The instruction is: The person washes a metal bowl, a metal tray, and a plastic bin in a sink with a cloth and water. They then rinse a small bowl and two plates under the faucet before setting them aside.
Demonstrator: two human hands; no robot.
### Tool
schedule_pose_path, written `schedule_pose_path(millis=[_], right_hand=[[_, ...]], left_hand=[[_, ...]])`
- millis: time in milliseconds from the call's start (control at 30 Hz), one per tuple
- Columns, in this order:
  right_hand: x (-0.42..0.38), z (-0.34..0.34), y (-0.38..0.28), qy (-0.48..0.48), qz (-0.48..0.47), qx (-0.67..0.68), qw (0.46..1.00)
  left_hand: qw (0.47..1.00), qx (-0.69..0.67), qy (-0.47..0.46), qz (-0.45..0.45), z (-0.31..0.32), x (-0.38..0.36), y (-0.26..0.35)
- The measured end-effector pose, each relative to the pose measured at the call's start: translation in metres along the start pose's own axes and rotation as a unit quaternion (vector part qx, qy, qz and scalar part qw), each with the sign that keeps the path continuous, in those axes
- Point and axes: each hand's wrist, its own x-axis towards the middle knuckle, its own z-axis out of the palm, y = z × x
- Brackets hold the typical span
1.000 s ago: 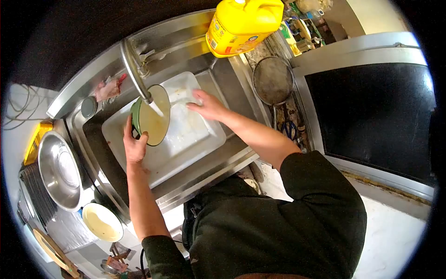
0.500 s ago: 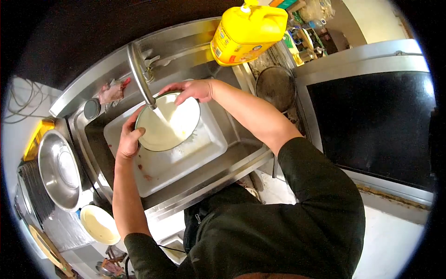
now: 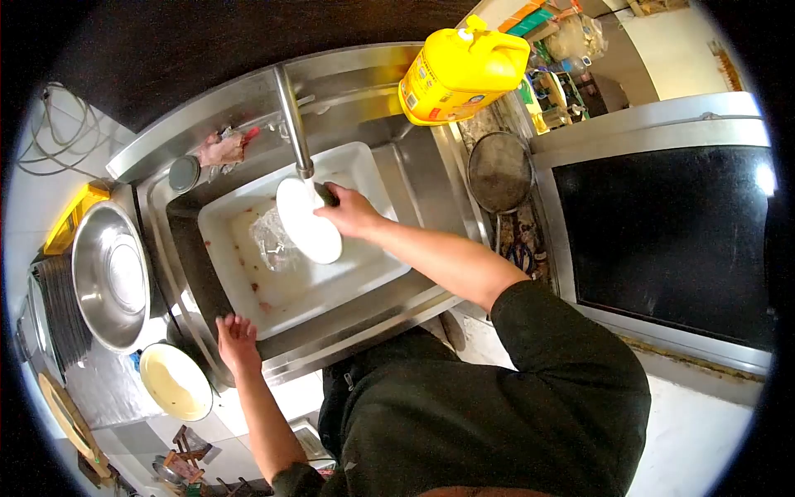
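My right hand [image 3: 348, 213] grips the edge of a white bowl [image 3: 310, 228], which is tipped steeply under the tap [image 3: 296, 132]. A dark patch shows at the bowl's edge beside my fingers. Below it lies a white plastic tub [image 3: 331, 286] inside the steel sink, with shallow water and small reddish-brown scraps. Clear rippling water [image 3: 272, 240] shows in the tub left of the bowl. Over the sink's front left edge, my left hand [image 3: 238, 341] holds nothing, its fingers apart and slightly bent.
A yellow pump jug [image 3: 464, 74] stands at the back right corner. A round lid [image 3: 184, 174] and a pinkish cloth [image 3: 224, 149] lie on the back left ledge. To the left are a steel basin [image 3: 89, 273] and a cream bowl [image 3: 175, 381]; a dark pan [image 3: 499, 170] is at right.
My left hand has let go of the bowl and moved down to the sink's front left edge. The bowl has turned from facing up to steeply tilted in my right hand.
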Motion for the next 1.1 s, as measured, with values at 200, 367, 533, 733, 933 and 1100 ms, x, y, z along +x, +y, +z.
schedule_pose_path(millis=[200,367,533,733,933,1100], right_hand=[[-0.037,-0.048,-0.006,0.162,-0.126,-0.245,0.948],[0.007,-0.097,0.029,0.276,0.088,0.364,0.885],[0.022,-0.1,0.006,0.31,0.137,0.492,0.802],[0.043,-0.094,0.058,0.2,0.145,0.594,0.765],[-0.036,-0.118,0.065,0.225,0.212,0.487,0.817],[-0.1,-0.131,0.062,0.275,0.26,0.422,0.824]], left_hand=[[0.957,-0.264,0.123,0.004,-0.076,-0.021,-0.004],[0.93,-0.263,0.182,0.182,-0.053,-0.032,-0.001],[0.886,-0.322,0.222,0.247,-0.07,-0.033,0.018],[0.928,-0.205,0.207,0.23,-0.108,-0.022,0.013],[0.949,-0.167,0.202,0.176,-0.049,-0.055,-0.002],[0.994,-0.039,0.095,0.04,0.021,-0.05,-0.026]])
